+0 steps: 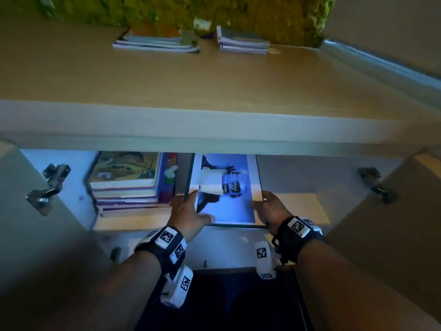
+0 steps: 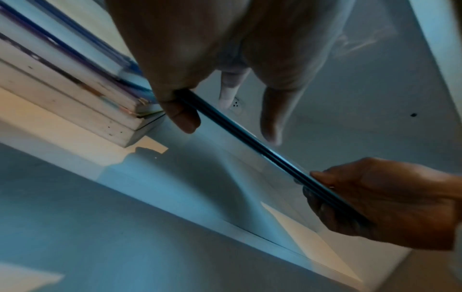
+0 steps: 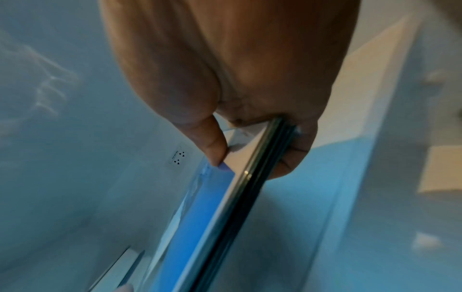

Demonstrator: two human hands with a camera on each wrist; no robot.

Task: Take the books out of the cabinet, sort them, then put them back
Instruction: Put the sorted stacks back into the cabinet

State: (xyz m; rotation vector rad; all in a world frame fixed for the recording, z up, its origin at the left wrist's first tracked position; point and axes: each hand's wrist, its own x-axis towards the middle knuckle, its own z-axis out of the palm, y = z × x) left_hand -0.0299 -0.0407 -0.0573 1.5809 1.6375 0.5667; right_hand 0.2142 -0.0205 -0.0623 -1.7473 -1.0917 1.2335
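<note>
green mossy wall panel (image 1: 238,13) behind, metal door hinges (image 1: 47,185), small sticker (image 3: 178,157)

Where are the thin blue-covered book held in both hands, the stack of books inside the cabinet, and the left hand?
thin blue-covered book (image 1: 235,206): head view, on its blue front cover.
stack of books inside the cabinet (image 1: 126,187): head view, on the page edges.
left hand (image 1: 188,212): head view, on its back.
</note>
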